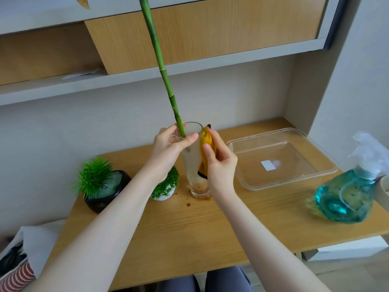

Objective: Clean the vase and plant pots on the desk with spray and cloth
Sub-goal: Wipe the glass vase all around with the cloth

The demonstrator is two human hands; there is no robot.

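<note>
Head view: left hand (168,150) grips glass vase (194,165) at rim, bamboo stalk (166,81) inside; right hand (219,163) pinches yellow cloth (205,144) against vase side, on desk (189,228).

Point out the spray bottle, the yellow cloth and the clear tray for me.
spray bottle (345,197), head view, on its blue body.
yellow cloth (205,140), head view, upper fold.
clear tray (328,172), head view, near right rim.

Home study: desk (189,228), wall shelves (189,66)
</note>
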